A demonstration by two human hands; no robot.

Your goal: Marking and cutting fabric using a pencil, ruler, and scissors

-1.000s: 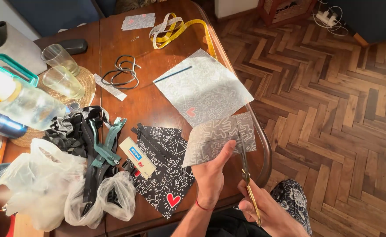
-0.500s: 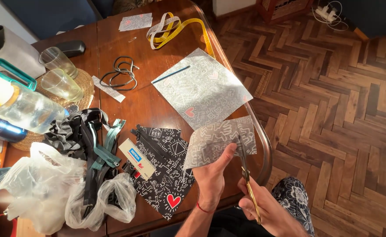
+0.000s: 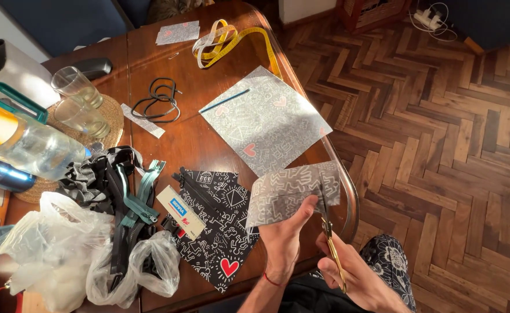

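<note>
My left hand [image 3: 285, 236] pinches a strip of grey patterned fabric [image 3: 292, 191] and holds it up over the front edge of the wooden table [image 3: 191, 133]. My right hand [image 3: 356, 277] grips gold-handled scissors [image 3: 328, 227], whose blades reach into the strip's lower edge. A larger square of the same grey fabric with red hearts [image 3: 265, 119] lies flat just beyond. A black patterned pouch with a red heart [image 3: 220, 237] lies left of my left hand.
A bundle of zippers [image 3: 124, 191], plastic bags [image 3: 75, 255] and a white card [image 3: 180, 212] crowd the left front. Glasses [image 3: 81, 104] and a water bottle [image 3: 34, 152] stand at the left. A yellow tape measure [image 3: 231, 40] and a black cord [image 3: 159, 98] lie farther back. Parquet floor [image 3: 440, 145] is right.
The fabric strip and scissors have stayed almost in place; the view has shifted slightly, and the blades sit a little deeper in the strip.
</note>
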